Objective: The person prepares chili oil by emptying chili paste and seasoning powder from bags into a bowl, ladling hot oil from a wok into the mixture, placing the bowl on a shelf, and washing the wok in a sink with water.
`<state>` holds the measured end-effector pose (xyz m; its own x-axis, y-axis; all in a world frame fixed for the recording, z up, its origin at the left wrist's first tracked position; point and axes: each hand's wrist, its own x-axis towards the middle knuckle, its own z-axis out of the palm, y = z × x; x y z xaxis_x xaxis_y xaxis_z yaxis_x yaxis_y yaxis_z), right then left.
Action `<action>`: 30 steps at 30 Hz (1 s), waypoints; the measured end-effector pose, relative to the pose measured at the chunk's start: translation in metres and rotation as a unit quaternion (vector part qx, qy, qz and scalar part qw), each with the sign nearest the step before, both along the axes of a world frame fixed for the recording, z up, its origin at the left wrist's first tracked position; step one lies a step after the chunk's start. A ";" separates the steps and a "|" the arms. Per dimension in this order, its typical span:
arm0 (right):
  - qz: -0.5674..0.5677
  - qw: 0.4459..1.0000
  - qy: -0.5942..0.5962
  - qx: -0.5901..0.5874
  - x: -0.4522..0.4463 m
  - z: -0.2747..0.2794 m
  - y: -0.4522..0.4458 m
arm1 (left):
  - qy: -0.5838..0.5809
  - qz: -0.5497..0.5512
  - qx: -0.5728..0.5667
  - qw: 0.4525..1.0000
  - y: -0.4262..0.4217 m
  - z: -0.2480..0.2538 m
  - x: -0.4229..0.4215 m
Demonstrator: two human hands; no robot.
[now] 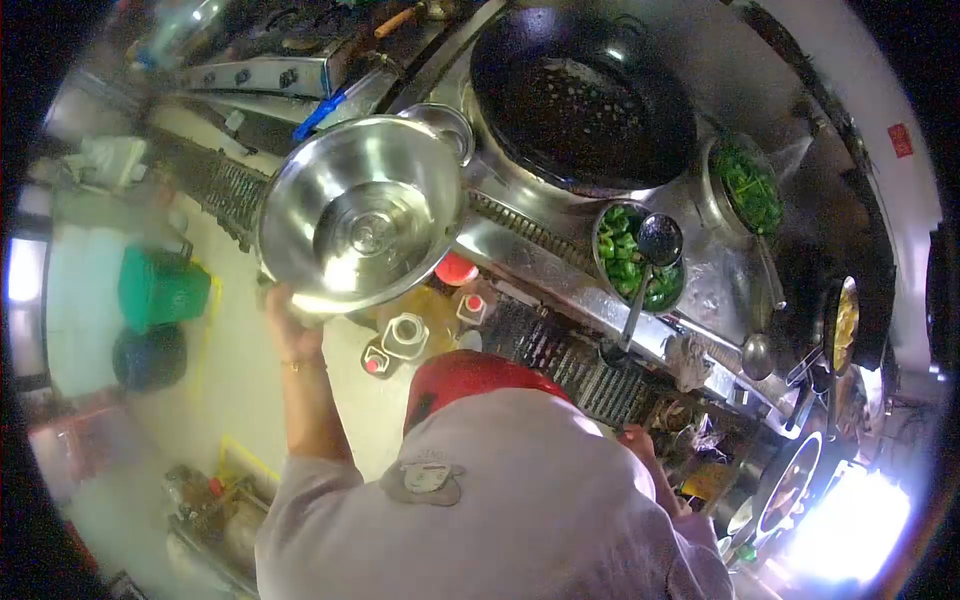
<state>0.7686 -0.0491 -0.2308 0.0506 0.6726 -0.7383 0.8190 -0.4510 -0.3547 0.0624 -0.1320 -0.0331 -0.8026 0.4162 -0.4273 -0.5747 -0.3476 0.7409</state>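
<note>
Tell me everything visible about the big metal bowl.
The bowl is wide, round and silvery, apparently metal, with sloping walls and circular rings at its base. No food shows inside. The left hand grips its near rim, its opening facing the camera, left of the black wok. Contact with the smaller metal dish behind is unclear.

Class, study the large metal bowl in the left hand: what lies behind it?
Past the rim of the large metal bowl, parts of a round metal vessel and a red object show. Whatever lies directly behind is covered.
</note>
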 end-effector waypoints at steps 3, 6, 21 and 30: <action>-0.331 0.906 0.225 -0.133 0.011 -0.033 0.015 | 0.003 -0.003 0.018 1.000 -0.029 -0.004 0.021; -0.458 0.803 0.337 -0.178 0.018 -0.059 0.039 | 0.003 -0.019 -0.003 1.000 -0.042 0.013 0.047; 0.094 0.982 -0.068 0.149 -0.035 0.027 0.022 | 0.053 -0.151 0.100 0.982 -0.024 0.062 0.084; -0.067 0.917 0.061 0.388 -0.026 0.114 0.093 | 0.048 -0.357 0.121 0.925 0.128 0.113 0.197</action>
<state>0.7431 0.0437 -0.1164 0.1191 0.9918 -0.0460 0.7072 -0.1173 -0.6972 0.2594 -0.0042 0.0798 -0.3158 0.9287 -0.1943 -0.6577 -0.0667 0.7503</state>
